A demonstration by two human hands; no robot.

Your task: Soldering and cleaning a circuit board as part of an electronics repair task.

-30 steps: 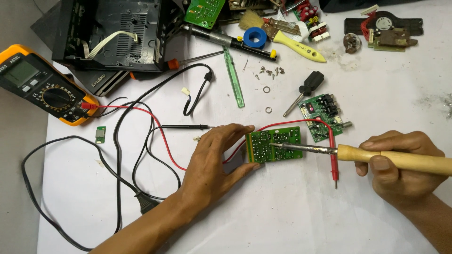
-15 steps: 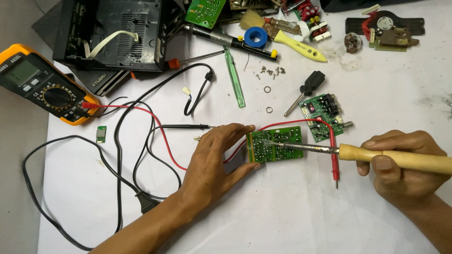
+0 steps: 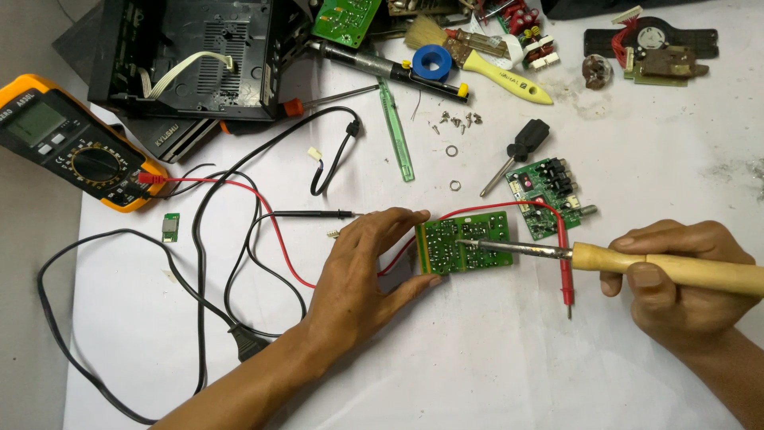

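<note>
Bracing the green circuit board (image 3: pixel 464 243) flat on the worktop (image 3: pixel 493 366), left hand (image 3: pixel 362 267) fingers spread along its edge; right hand (image 3: pixel 676 275), fingers clamped on the soldering iron (image 3: pixel 637 264), tip on the board. Risk: slipping tip could burn nearby fingertips or the red probe lead (image 3: pixel 557 231).

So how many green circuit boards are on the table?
4, perhaps more hidden in the clutter: one under the left hand at, one right of it, one at the top, one tiny near the multimeter.
</note>
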